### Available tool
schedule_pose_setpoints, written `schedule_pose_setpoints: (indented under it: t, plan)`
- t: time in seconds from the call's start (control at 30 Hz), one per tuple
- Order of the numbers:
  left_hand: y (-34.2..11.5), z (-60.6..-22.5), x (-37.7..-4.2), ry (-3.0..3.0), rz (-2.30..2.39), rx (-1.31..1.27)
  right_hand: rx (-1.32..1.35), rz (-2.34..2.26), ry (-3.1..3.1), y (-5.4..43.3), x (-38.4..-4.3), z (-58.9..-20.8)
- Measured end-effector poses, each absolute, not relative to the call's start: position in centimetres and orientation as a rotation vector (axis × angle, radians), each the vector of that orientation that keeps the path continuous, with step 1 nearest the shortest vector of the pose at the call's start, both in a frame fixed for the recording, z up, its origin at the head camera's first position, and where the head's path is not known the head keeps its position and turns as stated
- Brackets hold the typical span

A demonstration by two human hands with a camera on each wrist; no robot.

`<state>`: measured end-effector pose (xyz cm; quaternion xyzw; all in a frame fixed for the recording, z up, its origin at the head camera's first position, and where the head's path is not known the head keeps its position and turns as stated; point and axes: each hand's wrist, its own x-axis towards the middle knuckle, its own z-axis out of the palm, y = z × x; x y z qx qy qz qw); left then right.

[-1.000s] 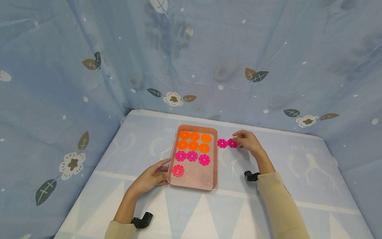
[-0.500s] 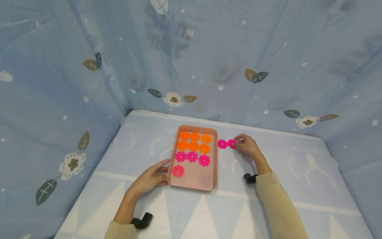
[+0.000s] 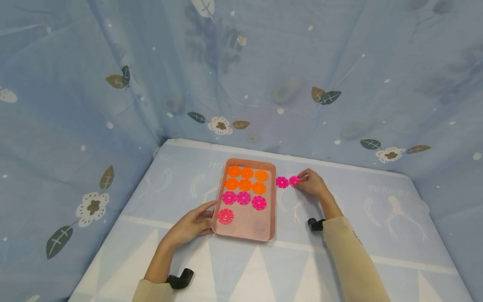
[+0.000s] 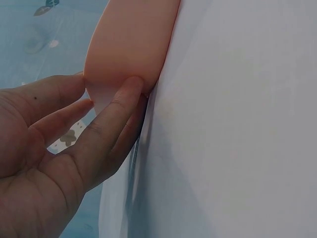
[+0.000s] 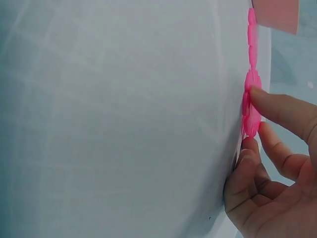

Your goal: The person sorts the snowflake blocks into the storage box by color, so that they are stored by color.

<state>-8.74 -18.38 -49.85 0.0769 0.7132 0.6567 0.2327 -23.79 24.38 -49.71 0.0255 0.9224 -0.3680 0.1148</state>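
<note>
A shallow pink tray [image 3: 256, 228] holds rows of notched plastic snowflake discs. Several orange discs [image 3: 245, 184] fill the far part, three magenta discs [image 3: 243, 198] form the row below, and one coral-pink disc [image 3: 225, 216] lies near the front left. My left hand [image 3: 191, 224] rests its fairly straight fingers and thumb against the tray's left front corner. Right of the tray, my right hand [image 3: 314, 183] pinches a magenta disc [image 5: 253, 111] at its edge between thumb and fingers. Another magenta disc [image 3: 281, 182] lies flat between it and the tray's wall.
A pale blue and white patterned cloth [image 3: 241, 268] covers the table. Blue printed curtains [image 3: 264, 75] rise behind it and at both sides. A black camera mount [image 3: 181, 278] sits at my left wrist, another mount [image 3: 315, 224] at my right.
My right hand has come slightly down, and its fingers have closed in on the outer magenta disc's edge. The left hand and tray have stayed in place.
</note>
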Motion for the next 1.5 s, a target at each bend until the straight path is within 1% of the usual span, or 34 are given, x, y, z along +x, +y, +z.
schedule_pose_setpoints:
  t: [0.57, 0.7, 1.1, 1.5]
  plan:
    - [-18.2, -49.5, -8.7, 1.958, 1.803, 0.209, 0.254, -1.385, 2.547, 25.2, -23.8, -49.5]
    - [-18.3, -49.5, -8.7, 1.96, 1.802, 0.212, 0.248, -1.441, 2.485, 25.4, -23.8, -49.2]
    - [-18.2, -49.5, -8.6, 1.972, 1.796, 0.186, 0.021, -1.56, 2.425, 23.6, -22.7, -46.4]
    - [-18.2, -49.4, -8.6, 1.972, 1.801, 0.196, -0.234, -1.583, 2.339, 18.3, -21.4, -43.5]
